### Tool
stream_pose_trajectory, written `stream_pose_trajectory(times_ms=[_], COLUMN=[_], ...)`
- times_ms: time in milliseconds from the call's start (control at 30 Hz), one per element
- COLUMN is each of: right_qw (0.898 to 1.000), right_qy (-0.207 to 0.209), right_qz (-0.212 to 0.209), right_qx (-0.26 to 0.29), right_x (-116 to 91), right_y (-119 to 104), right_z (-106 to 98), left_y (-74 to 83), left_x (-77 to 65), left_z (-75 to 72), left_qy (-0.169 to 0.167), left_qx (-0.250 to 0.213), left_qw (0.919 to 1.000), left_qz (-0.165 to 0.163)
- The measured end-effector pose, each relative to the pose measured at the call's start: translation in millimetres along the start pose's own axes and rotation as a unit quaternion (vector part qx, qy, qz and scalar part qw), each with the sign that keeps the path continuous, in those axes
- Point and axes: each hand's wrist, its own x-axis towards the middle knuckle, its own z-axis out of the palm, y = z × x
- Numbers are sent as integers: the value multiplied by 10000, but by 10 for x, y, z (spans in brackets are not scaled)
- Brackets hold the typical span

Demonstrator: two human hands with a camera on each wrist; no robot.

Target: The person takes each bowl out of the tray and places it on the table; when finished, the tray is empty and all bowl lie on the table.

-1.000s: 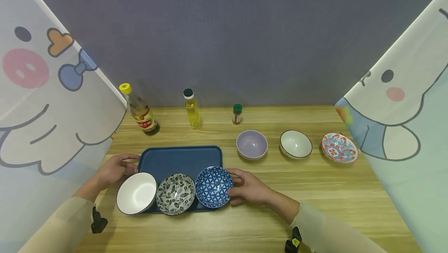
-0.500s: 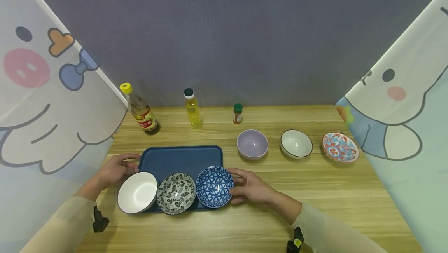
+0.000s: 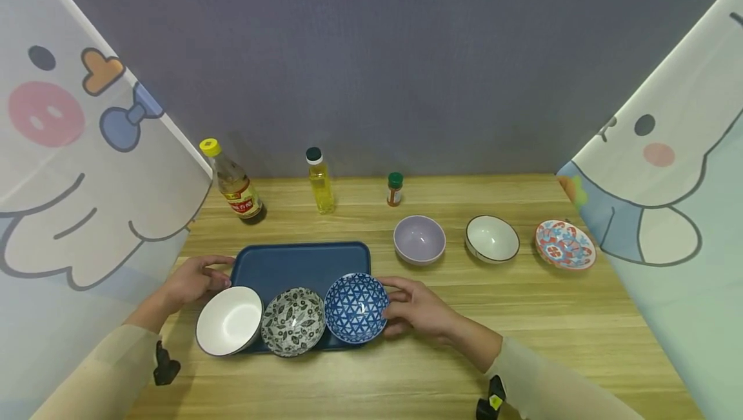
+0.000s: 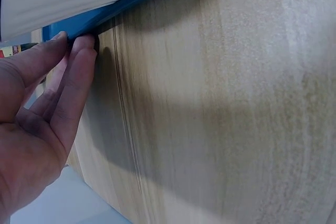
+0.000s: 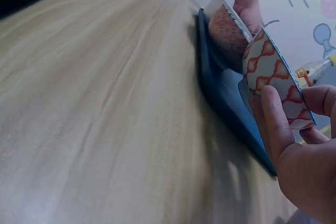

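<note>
The left hand (image 3: 196,280) pinches the tray (image 3: 290,262) while the right hand (image 3: 420,309) grips the blue bowl (image 3: 356,308), where one sideways slip could knock the leaf-patterned bowl (image 3: 293,322) beside it.

Comprised three bowls (image 3: 293,322) along the near edge of the tray (image 3: 298,262), three further bowls (image 3: 492,239) to its right, two bottles (image 3: 321,186) and a jar (image 3: 395,190) along the back.
</note>
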Motion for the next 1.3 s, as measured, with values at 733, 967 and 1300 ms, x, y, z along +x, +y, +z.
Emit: stream_pose_trajectory(times_ms=[733, 967, 1300], right_qw=[9877, 9802, 9693], right_qy=[1273, 1709, 2001], right_qz=[-695, -964, -1303], right_qx=[-578, -247, 578], right_x=[-926, -1478, -2128], right_y=[-606, -488, -165], right_z=[-823, -1286, -1844], left_y=[-24, -39, -34], left_x=[-5, 18, 25], left_z=[18, 24, 13], left_qy=[102, 79, 96], left_qx=[138, 105, 3], left_qw=[9998, 9999, 10000], left_qz=[46, 48, -4])
